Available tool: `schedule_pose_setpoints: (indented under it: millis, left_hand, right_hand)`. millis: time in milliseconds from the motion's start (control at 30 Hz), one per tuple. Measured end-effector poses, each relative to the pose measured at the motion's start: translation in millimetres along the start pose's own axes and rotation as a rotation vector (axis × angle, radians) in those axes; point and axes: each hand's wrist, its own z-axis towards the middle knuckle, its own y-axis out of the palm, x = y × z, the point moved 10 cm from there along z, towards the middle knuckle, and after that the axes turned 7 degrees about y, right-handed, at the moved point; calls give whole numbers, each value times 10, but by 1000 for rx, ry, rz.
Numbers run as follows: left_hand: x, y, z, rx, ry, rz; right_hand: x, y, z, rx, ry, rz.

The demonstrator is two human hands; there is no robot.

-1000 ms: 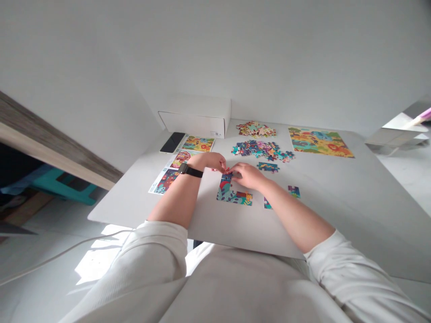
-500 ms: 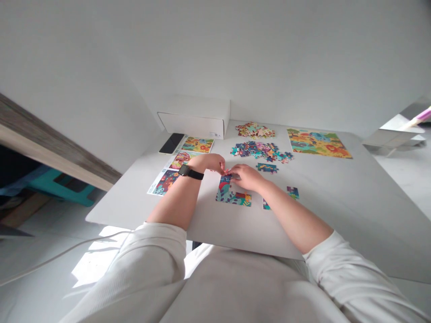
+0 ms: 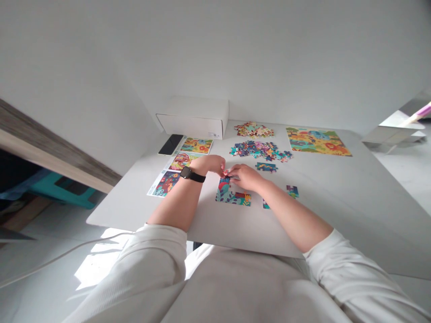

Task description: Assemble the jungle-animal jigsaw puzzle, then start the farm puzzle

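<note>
over the last second almost nothing has shifted: the left hand (image 3: 210,163) and right hand (image 3: 245,176) have stayed fingertip to fingertip, fingers of both drawn together on a small puzzle piece (image 3: 225,172) at the top edge of the joined patch (image 3: 232,196) on the worktop (image 3: 336,193). the piece looks not yet seated. the loose pile (image 3: 257,149) lies beyond.

puzzle fragment (image 3: 266,206): part hidden by forearm (image 3: 292,220) | purple stick (image 3: 419,117): cut off
</note>
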Motion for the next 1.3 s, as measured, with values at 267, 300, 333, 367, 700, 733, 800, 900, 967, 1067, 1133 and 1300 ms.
schedule_pose_setpoints:
  millis: [267,300,333,367,700,733,800,900,967,1067,1133,1300]
  left_hand:
    - [67,-11,-45,-8,17,26]
    - [65,-9,-49,-7,20,18]
    - [60,-5,-52,-7,21,11]
    - [53,2,-51,-11,21,5]
    - [-25,31,-11,21,8,-42]
    - [-35,29,-16,39,7,-60]
    - [-56,20,-38,77,-1,-108]
    - [-72,31,-82,94,-10,-155]
    - [-65,45,-99,87,-7,-156]
    - [-89,45,-92,110,-26,-145]
    - [-130,53,-70,130,-43,-159]
    - [-187,65,-9,183,-7,-235]
  right_hand:
    - [-83,29,-21,-58,-41,-46]
    - [-76,37,-23,-74,-34,-42]
    - [-70,47,-25,-95,-28,-40]
    - [-68,58,-28,-117,-26,-43]
    - [-100,47,-44,-163,-15,-22]
    - [-100,40,-45,-162,-10,-26]
    - [-105,23,-49,-163,-4,-36]
    - [-127,-17,-57,-161,-3,-25]
    - [-146,-37,-57,-157,-6,-10]
    - [-169,-37,-47,-159,-11,4]
    - [-167,-30,-37,-164,-2,10]
    - [-162,-30,-32,-197,11,-20]
